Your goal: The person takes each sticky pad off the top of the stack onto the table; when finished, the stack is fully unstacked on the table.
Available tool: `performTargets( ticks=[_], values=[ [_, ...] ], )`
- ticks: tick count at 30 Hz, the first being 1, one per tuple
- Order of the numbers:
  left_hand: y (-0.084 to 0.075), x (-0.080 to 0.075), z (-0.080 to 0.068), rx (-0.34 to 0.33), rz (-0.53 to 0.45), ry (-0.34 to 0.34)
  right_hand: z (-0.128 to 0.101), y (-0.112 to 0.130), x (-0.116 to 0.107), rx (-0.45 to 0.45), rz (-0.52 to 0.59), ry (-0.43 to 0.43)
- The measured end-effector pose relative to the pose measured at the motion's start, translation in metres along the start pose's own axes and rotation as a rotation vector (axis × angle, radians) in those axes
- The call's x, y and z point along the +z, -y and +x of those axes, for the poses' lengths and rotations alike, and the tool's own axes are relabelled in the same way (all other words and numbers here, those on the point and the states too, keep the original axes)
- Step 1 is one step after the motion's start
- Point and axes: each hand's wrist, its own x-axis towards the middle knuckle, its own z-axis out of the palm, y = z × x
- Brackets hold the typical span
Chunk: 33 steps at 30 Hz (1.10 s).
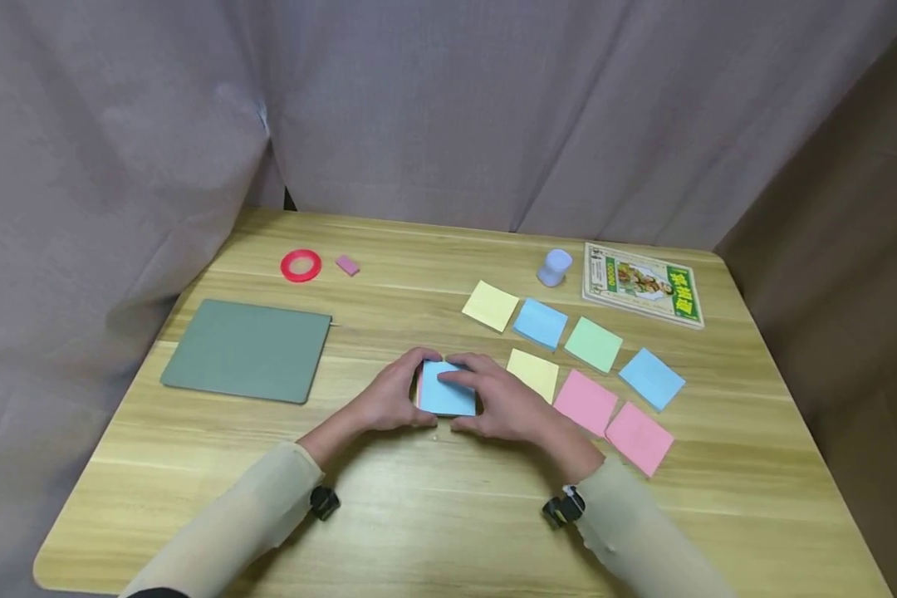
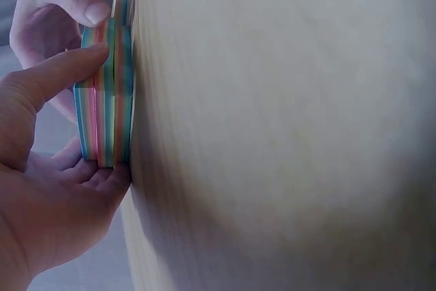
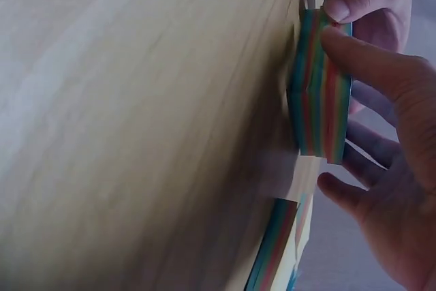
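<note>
A stack of sticky notes (image 1: 447,401) with a blue top lies at the middle of the table, between both hands. Its sides show many coloured layers in the left wrist view (image 2: 102,124). My left hand (image 1: 390,397) grips its left end, thumb on the near side and fingers around the far side. From the right, my right hand (image 1: 507,403) holds the other end, its thumb at the near edge and a finger over the blue top. Both thumb tips press the layered side, close to each other, in the right wrist view.
Several yellow, blue, green and pink sticky note pads (image 1: 593,344) lie to the right. Behind them are a pale cylinder (image 1: 555,267) and an illustrated booklet (image 1: 643,284). Leftward lie a green notebook (image 1: 247,350), a red ring (image 1: 301,278) and a small pink block (image 1: 347,265).
</note>
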Motion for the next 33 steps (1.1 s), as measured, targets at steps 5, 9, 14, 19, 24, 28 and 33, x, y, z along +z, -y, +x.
performTargets(
  ticks=[5, 9, 14, 19, 24, 28, 33],
  values=[
    [0.001, 0.001, 0.0, -0.001, 0.008, 0.002, 0.002, -0.001, 0.002, 0.013, 0.003, -0.011],
    [0.001, 0.001, 0.0, -0.003, 0.017, 0.002, -0.001, -0.001, -0.003, 0.034, -0.002, -0.001],
    [0.0, 0.001, 0.0, 0.006, 0.016, -0.01, -0.004, -0.004, -0.024, 0.078, -0.01, 0.025],
    [-0.002, 0.001, 0.001, 0.006, 0.023, -0.02, 0.0, -0.012, -0.051, 0.129, -0.037, -0.02],
    [-0.001, 0.001, 0.001, 0.01, 0.018, -0.015, 0.03, -0.027, -0.058, 0.163, -0.039, -0.097],
    [-0.001, -0.001, 0.002, 0.01, 0.017, -0.009, 0.068, -0.036, -0.048, 0.202, -0.028, -0.118],
    [0.0, -0.001, 0.002, 0.027, 0.024, -0.007, 0.11, -0.046, -0.032, 0.286, -0.014, -0.138]
  ],
)
